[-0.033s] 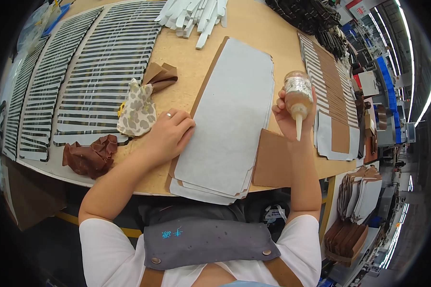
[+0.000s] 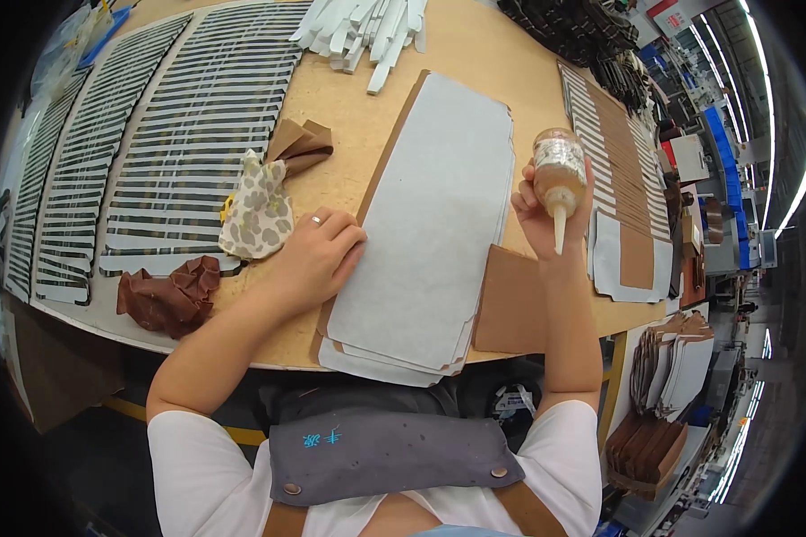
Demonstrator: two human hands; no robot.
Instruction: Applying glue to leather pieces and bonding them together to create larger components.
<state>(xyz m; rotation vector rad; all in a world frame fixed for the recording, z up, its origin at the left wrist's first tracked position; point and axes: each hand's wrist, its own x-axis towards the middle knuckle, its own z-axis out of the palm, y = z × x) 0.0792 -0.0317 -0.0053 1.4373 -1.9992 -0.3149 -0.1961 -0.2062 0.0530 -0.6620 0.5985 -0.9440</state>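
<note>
In my right hand [image 2: 535, 210] is a clear squeeze bottle [image 2: 560, 166] with amber-brown contents, whitish smears and a pale pointed nozzle. My fingers wrap round it and the nozzle points toward me, above the table's right side. A stack of long white-faced panels [image 2: 421, 206] with brown edges lies in front of me, slightly fanned at the near end. My left hand [image 2: 318, 251], with a ring on one finger, rests open against the stack's left edge, fingers lightly bent. A brown flat piece [image 2: 510, 304] sits just right of the stack, beneath my right forearm.
Left of my hand lie a spotted cloth [image 2: 258, 210], a crumpled dark-brown piece [image 2: 170, 295] and a folded brown piece [image 2: 300, 145]. Rows of striped strips [image 2: 201, 134] cover the left side. White strips [image 2: 367, 31] lie at the back, brown-and-white panels [image 2: 622, 134] at right.
The bottle in my right hand has tilted very slightly, its nozzle tip a little farther from me. My left hand and the panels are practically unmoved.
</note>
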